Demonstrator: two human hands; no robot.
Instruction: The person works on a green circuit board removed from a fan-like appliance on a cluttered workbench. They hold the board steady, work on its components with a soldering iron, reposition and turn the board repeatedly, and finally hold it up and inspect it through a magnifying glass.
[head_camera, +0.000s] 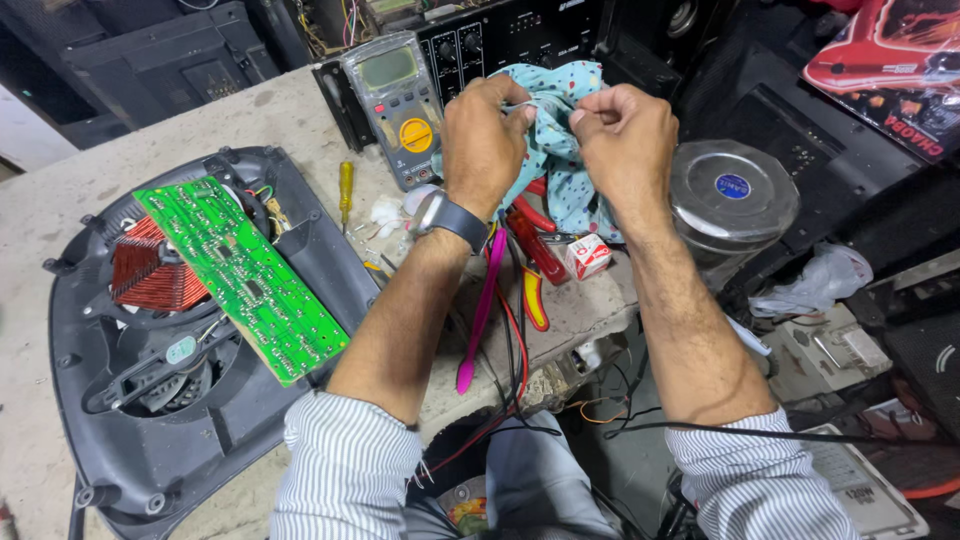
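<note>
Cloth (560, 150) pinched by left hand (483, 140), right hand (625, 140) | multimeter (400, 105) behind | pliers (530, 250) beneath

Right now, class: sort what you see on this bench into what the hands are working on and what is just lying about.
In hand:
left hand and right hand, pinching a thin wire
dotted blue cloth beneath them

Lying about:
multimeter
green circuit board
yellow screwdriver
red pliers
round metal tin

Multimeter (398, 108) and round tin (732, 200) flank both hands; bench left of open casing (180, 330) seems clear
</note>
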